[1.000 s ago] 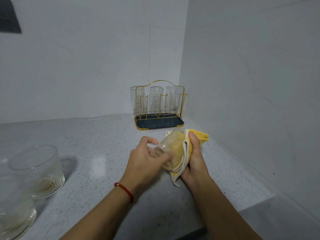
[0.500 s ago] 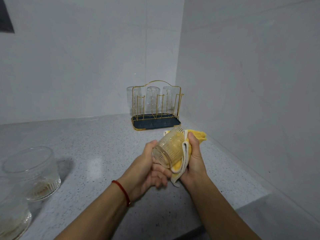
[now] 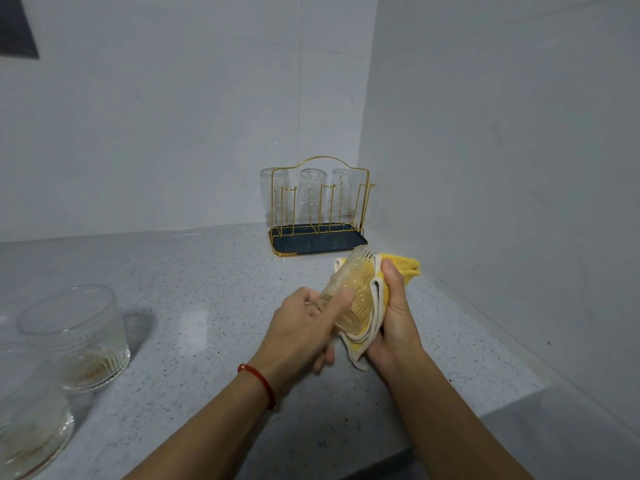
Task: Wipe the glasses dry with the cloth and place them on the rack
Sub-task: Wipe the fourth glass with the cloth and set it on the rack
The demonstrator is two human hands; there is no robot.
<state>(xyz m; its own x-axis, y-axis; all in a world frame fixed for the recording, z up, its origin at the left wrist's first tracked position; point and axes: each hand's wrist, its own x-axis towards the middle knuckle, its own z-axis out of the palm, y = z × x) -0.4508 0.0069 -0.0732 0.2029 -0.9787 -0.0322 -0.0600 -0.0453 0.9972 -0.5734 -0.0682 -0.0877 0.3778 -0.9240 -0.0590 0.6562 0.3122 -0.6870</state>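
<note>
A ribbed clear glass (image 3: 349, 289) lies tilted between both hands above the counter, its mouth pointing away from me. My left hand (image 3: 304, 327) grips its base end with thumb and fingers. My right hand (image 3: 394, 317) presses a yellow and white cloth (image 3: 381, 296) against the glass's right side. The gold wire rack (image 3: 318, 206) with a dark blue tray stands in the corner, with three upturned glasses (image 3: 310, 192) on its back pegs. Its front pegs are bare.
Two more ribbed glasses stand upright at the left: one (image 3: 74, 337) on the speckled grey counter (image 3: 194, 292), another (image 3: 27, 417) at the frame's lower left edge. White walls close in behind and to the right. The counter's front edge runs lower right.
My left hand shifted its hold on the glass's base, turning the glass against the cloth. The right hand and cloth stayed in place.
</note>
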